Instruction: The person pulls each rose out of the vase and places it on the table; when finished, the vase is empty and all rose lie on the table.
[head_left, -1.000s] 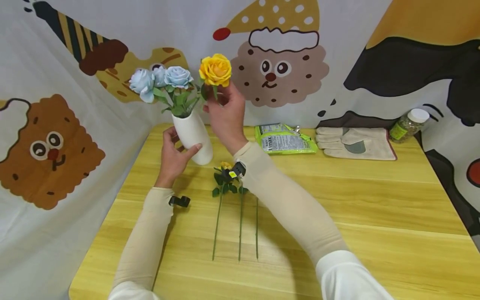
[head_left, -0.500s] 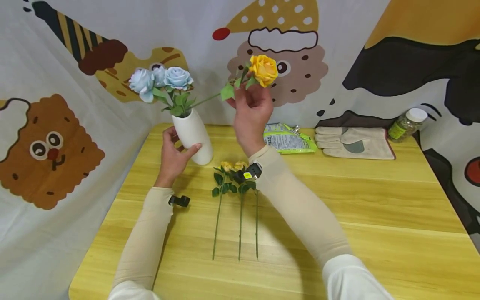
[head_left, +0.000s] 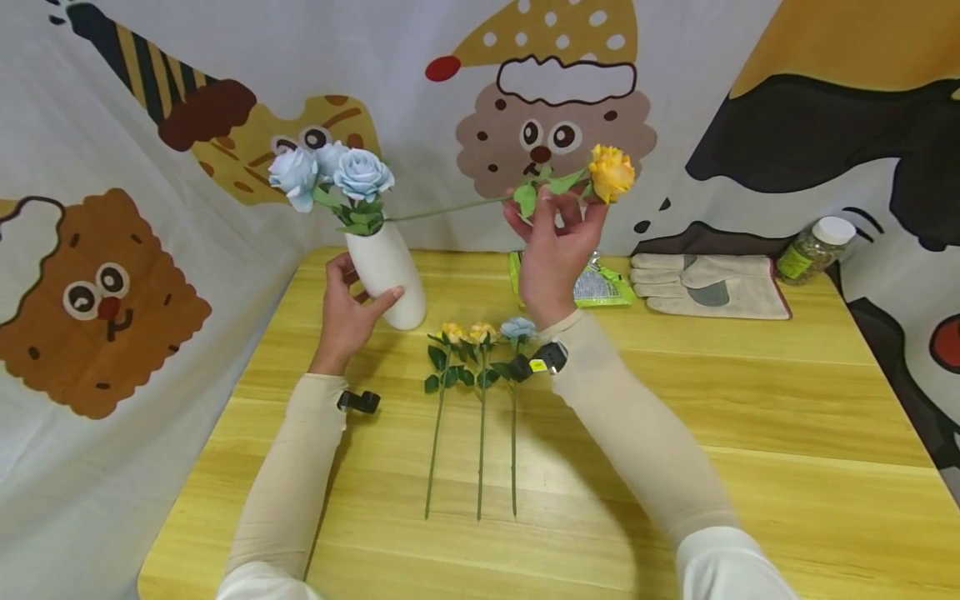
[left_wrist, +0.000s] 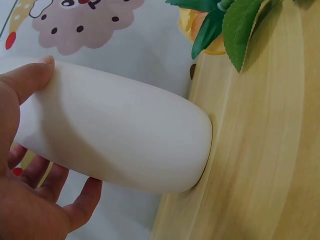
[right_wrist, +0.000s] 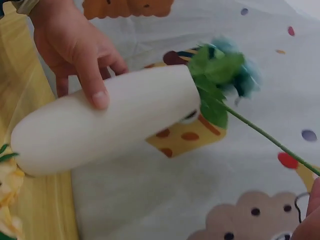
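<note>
My left hand (head_left: 348, 315) grips the white vase (head_left: 390, 279) from its left side, thumb across the front; in the left wrist view the vase (left_wrist: 125, 130) stands on the wood with the fingers behind it. Several pale blue roses (head_left: 363, 174) stand in its mouth. To the right, my right hand (head_left: 557, 250) pinches a yellow rose (head_left: 611, 173) just below its bloom. Its green stem (head_left: 450, 208) runs almost level leftward to the vase mouth. The right wrist view shows this stem (right_wrist: 270, 137) meeting the leaves at the rim.
Two yellow roses (head_left: 482, 333) and a blue rose (head_left: 517, 328) lie side by side on the wooden table (head_left: 360, 500), stems toward the front. Along the back are a green packet (head_left: 607, 287), a work glove (head_left: 720, 287) and a lidded jar (head_left: 816, 250). Behind hangs a printed cloth (head_left: 420, 50).
My right hand has moved right with the yellow rose, its stem now stretched out and tilted nearly level. The blue roses have shifted slightly right and down. My left hand has stayed on the vase.
</note>
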